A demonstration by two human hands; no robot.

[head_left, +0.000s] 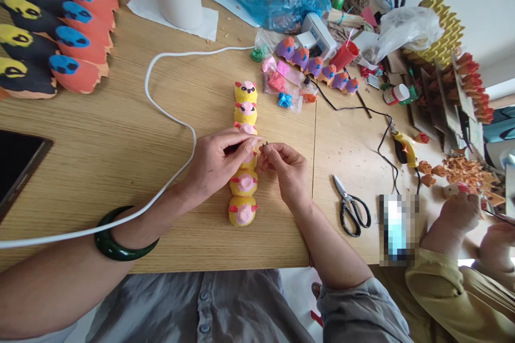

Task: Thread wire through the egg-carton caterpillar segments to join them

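While both hands meet over the yellow egg-carton caterpillar (244,155), its long axis runs straight away from the person along the wooden table (120,134), head end far, tail near the table edge. Left hand (217,163) lies across the mid segments, thumb & forefinger pinched at a small dark bit, too small to identify. Right hand (286,167) sits just right of the row, fingertips pinching a thin dark piece (265,144) pointing up, w/ wrist angled in from the lower right. Both are about equally close. Scissors (351,208) lie farther right; a white cable (169,118) crosses the left forearm.
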